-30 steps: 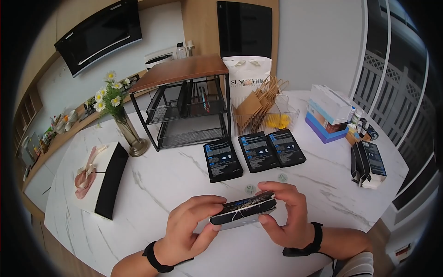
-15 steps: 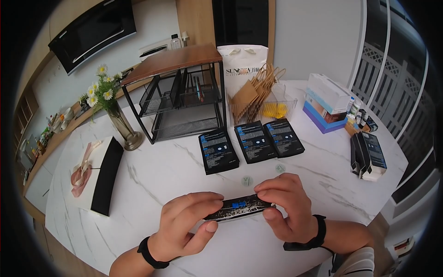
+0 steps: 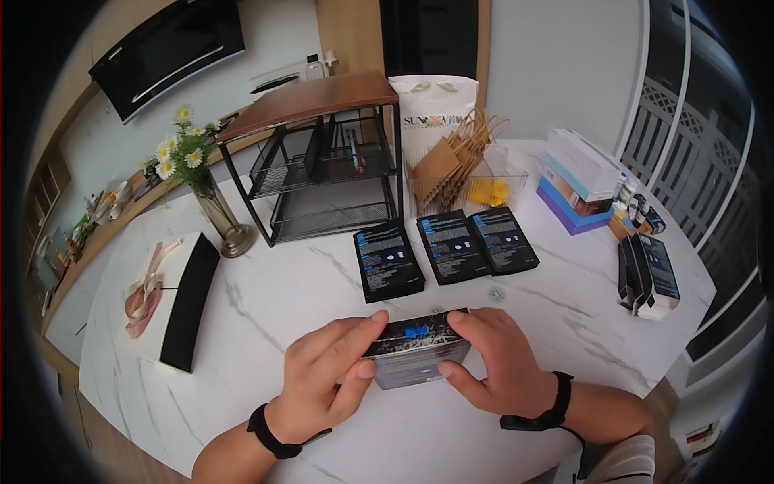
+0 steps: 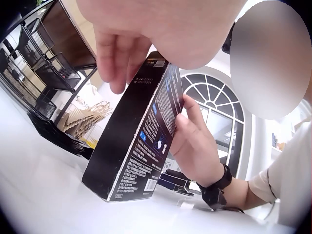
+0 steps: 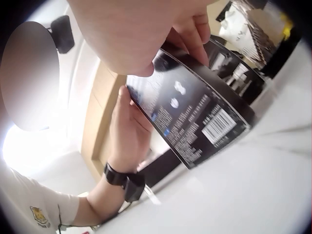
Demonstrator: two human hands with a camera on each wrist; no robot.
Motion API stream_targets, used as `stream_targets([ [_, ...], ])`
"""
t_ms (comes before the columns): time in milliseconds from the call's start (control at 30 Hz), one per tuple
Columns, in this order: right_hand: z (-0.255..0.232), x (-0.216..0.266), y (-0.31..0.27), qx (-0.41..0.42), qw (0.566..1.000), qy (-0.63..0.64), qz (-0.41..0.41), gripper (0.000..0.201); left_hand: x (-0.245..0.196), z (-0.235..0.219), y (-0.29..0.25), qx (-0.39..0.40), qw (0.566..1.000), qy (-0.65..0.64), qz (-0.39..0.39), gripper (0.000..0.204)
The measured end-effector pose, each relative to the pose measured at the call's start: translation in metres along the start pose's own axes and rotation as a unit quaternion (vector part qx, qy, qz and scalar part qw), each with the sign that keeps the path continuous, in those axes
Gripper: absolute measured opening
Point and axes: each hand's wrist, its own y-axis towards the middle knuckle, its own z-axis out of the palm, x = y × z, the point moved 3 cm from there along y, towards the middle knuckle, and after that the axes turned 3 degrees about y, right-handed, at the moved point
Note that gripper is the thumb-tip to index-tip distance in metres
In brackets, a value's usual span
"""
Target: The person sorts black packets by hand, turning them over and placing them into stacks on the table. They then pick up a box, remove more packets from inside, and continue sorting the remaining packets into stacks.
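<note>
Between both hands a black carton (image 3: 423, 367) with blue and white print stands on its narrow end, its top leaning away from the person. My left hand (image 3: 326, 367) grips its left upper edge with fingers and thumb. At the opposite upper edge my right hand (image 3: 496, 359) grips it, thumb on the near face. In the left wrist view the carton's (image 4: 141, 131) lower end is at the white tabletop. A barcode shows low on the carton (image 5: 195, 117) in the right wrist view. Beyond the hands lie three black printed packs (image 3: 389, 262) in a row.
A black mesh rack (image 3: 314, 177) with a wooden top stands behind the packs. Leftward are a flower vase (image 3: 218, 210) and a ribboned white box (image 3: 173, 302). A clear bin (image 3: 516, 181) holds brown paper bags. Several black cartons (image 3: 649, 274) stand at right.
The carton has gone from lying tilted, through showing mainly its narrow printed end, to showing its broad near face as well. Both hands have kept hold of it. The head view has shifted slightly.
</note>
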Motion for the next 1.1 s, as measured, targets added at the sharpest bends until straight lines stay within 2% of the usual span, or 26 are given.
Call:
stream_targets([
  [67,0.002,-0.004,0.001,0.008,1.0,-0.005,0.019,0.057,0.0,0.008,-0.006,-0.008,0.997,-0.014,-0.081,0.059],
  [100,0.003,-0.007,0.001,0.015,0.999,-0.011,0.044,0.061,-0.002,0.009,-0.009,0.065,0.987,-0.022,-0.145,0.08],
  [133,0.006,-0.009,0.0,0.016,0.999,-0.01,0.037,0.061,-0.004,0.009,-0.009,0.06,0.988,-0.016,-0.145,0.08],
  [200,0.009,-0.021,-0.009,-0.097,0.988,0.065,0.1,0.061,-0.005,0.017,-0.009,0.121,0.968,-0.021,-0.219,0.092],
  [233,0.015,-0.033,-0.012,-0.137,0.972,0.141,0.129,0.059,-0.003,0.021,-0.011,0.138,0.969,-0.008,-0.205,0.103],
  [267,0.017,-0.032,-0.012,-0.135,0.973,0.141,0.124,0.059,-0.005,0.022,-0.013,0.133,0.97,-0.005,-0.205,0.103],
  [333,0.023,-0.036,-0.013,-0.175,0.885,0.332,0.275,0.059,-0.016,0.024,-0.012,0.129,0.976,0.102,-0.142,0.114],
  [367,0.035,-0.041,-0.02,-0.159,0.903,0.311,0.251,0.058,-0.019,0.026,-0.015,0.147,0.969,0.119,-0.16,0.124],
  [400,0.036,-0.034,-0.023,-0.158,0.904,0.311,0.247,0.058,-0.026,0.025,-0.014,0.144,0.969,0.122,-0.159,0.124],
  [467,0.044,-0.017,-0.029,0.006,0.914,0.26,0.312,0.056,-0.036,0.025,-0.017,0.213,0.933,0.174,-0.233,0.125],
  [500,0.049,-0.017,-0.032,0.005,0.923,0.27,0.275,0.042,-0.038,0.026,-0.019,0.227,0.921,0.189,-0.252,0.12],
  [533,0.047,-0.02,-0.031,0.006,0.922,0.273,0.274,0.042,-0.037,0.023,-0.02,0.227,0.92,0.191,-0.254,0.12],
  [600,0.041,-0.028,-0.029,0.073,0.87,0.315,0.372,0.031,-0.033,0.017,-0.021,0.345,0.876,0.238,-0.238,0.109],
  [633,0.04,-0.028,-0.028,0.074,0.87,0.316,0.37,0.031,-0.033,0.008,-0.016,0.407,0.85,0.218,-0.255,0.096],
  [667,0.039,-0.029,-0.027,0.07,0.878,0.301,0.365,0.028,-0.027,0.001,-0.016,0.407,0.849,0.219,-0.255,0.096],
  [733,0.038,-0.03,-0.027,0.064,0.885,0.286,0.361,0.027,-0.013,-0.012,-0.02,0.446,0.84,0.24,-0.195,0.093],
  [800,0.041,-0.03,-0.028,0.08,0.898,0.257,0.347,0.024,0.009,-0.028,-0.019,0.448,0.826,0.23,-0.253,0.092],
  [867,0.043,-0.032,-0.028,0.077,0.908,0.242,0.332,0.023,0.035,-0.047,-0.022,0.415,0.823,0.261,-0.286,0.089],
  [967,0.044,-0.033,-0.028,0.083,0.925,0.211,0.304,0.022,0.084,-0.066,-0.039,0.314,0.847,0.306,-0.302,0.075],
  [1067,0.045,-0.03,-0.026,0.096,0.943,0.171,0.27,0.021,0.125,-0.064,-0.062,0.204,0.836,0.411,-0.3,0.068],
  [1100,0.045,-0.028,-0.025,0.1,0.952,0.147,0.248,0.019,0.126,-0.064,-0.062,0.203,0.836,0.411,-0.301,0.068],
])
